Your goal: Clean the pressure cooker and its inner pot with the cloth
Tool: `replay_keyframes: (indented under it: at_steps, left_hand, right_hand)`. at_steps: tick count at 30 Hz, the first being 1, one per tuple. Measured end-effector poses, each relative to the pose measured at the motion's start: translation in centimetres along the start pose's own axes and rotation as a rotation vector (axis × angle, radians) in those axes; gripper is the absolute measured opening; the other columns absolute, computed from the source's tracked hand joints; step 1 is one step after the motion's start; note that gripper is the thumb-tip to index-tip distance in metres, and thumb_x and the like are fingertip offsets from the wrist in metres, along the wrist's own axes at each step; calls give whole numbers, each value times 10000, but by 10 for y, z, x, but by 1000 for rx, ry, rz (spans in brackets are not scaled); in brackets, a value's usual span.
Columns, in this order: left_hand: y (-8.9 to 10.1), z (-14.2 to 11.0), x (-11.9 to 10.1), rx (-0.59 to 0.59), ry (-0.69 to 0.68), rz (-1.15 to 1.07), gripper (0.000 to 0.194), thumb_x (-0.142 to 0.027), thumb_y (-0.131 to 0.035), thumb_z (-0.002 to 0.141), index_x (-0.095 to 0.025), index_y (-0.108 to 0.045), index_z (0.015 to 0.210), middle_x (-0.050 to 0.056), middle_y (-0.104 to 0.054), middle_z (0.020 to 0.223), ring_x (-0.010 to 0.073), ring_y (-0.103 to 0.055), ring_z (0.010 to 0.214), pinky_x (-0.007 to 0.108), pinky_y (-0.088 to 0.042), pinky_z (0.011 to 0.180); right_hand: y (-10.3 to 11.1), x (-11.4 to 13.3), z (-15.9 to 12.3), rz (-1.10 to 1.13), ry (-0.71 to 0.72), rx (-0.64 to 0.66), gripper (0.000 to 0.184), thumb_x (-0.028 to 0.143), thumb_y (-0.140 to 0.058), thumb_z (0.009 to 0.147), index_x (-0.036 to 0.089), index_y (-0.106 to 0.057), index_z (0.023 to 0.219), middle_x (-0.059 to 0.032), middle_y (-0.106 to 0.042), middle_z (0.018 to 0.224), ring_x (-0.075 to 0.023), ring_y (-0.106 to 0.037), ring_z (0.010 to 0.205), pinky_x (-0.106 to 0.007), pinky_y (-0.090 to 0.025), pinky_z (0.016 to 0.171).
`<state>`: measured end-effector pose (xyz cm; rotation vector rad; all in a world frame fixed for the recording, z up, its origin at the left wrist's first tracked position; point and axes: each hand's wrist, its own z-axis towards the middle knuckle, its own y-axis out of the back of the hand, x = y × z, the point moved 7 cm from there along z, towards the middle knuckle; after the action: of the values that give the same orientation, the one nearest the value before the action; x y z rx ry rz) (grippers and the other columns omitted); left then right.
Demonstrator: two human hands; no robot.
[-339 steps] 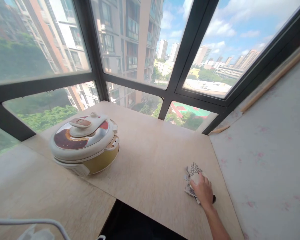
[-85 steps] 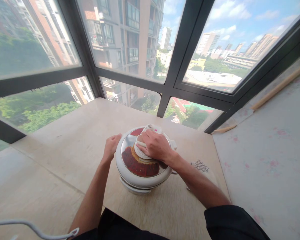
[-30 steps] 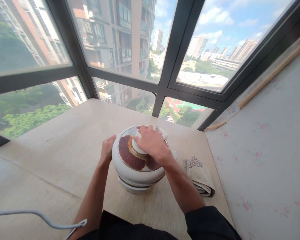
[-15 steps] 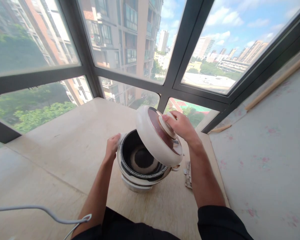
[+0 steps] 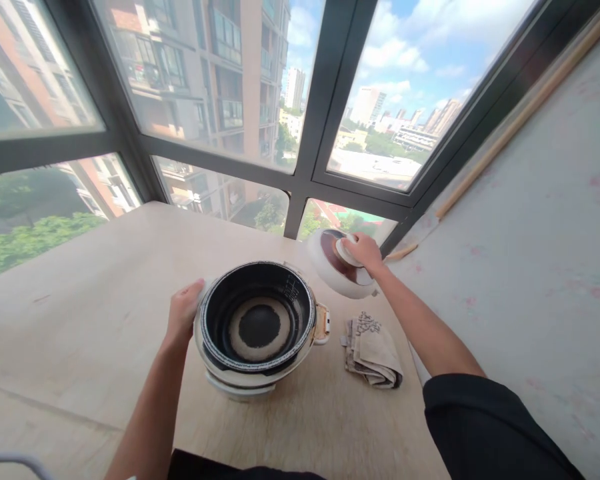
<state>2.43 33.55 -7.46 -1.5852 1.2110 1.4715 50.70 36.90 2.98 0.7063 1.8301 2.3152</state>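
A white rice cooker [image 5: 250, 392] stands on the pale ledge, its top uncovered. The dark inner pot [image 5: 260, 327] sits in it, with a worn, lighter ring on its bottom. My left hand [image 5: 184, 310] is closed on the handle at the cooker's left side; its fingertips are mostly hidden. My right hand [image 5: 364, 252] grips the round knob of the lid [image 5: 325, 263], which is white with a reddish-brown centre. The lid is tilted and away from the pot, at the far right near the window. Whether its rim touches the ledge I cannot tell.
A folded beige cloth [image 5: 373, 350] lies on the ledge right of the cooker. A latch piece [image 5: 323, 323] juts from the cooker's right side. Dark window frames [image 5: 215, 163] bound the back, a flowered wall [image 5: 530, 280] the right. A grey cable [image 5: 13, 458] crosses the lower left.
My right hand has carried the lid off the pot, to the right and toward the window. The pot's inside and the cloth now show fully. My left hand keeps its hold, and the view has shifted right.
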Motion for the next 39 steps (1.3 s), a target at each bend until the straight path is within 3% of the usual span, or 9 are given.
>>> replay_keyframes:
  at_steps: [7,17,28,33,39]
  left_hand:
    - [2,-5,-6,-17,13,12,184,-286,-658,724,-171,-597,595,-12,-558,591,142,-480,633,230,-430,570]
    - [1,-4,-4,-30,23,8,210,-313,-656,730,-181,-607,574,-1,-565,573,141,-478,587,232,-419,516]
    - [4,1,-2,-39,15,42,175,-326,-664,677,-158,-667,629,22,-641,642,167,-545,668,264,-481,603]
    - [3,4,1,-15,-3,46,247,-406,-689,629,-160,-676,631,38,-669,684,188,-563,713,291,-491,641]
    - [4,4,5,-37,47,11,211,-376,-680,656,-166,-668,636,9,-646,654,163,-548,665,259,-478,609]
  right_hand:
    - [-62,-43,5,-74,-89,95,453,468,-531,958,145,-647,1254,-169,-675,1258,-286,-634,1147,-318,-446,888]
    - [-125,-45,12,-93,-102,193,480,490,-486,989,169,-600,1326,-161,-613,1328,-278,-610,1191,-336,-458,936]
    - [-159,-29,23,-128,-82,196,489,484,-471,1006,152,-568,1351,-182,-590,1337,-279,-610,1192,-361,-447,977]
    - [-169,-20,28,-142,-62,200,476,450,-475,1010,151,-559,1371,-195,-578,1349,-271,-595,1209,-368,-447,977]
    - [-178,-11,26,-159,-33,220,458,425,-476,1011,174,-568,1383,-192,-566,1370,-257,-596,1200,-343,-472,944]
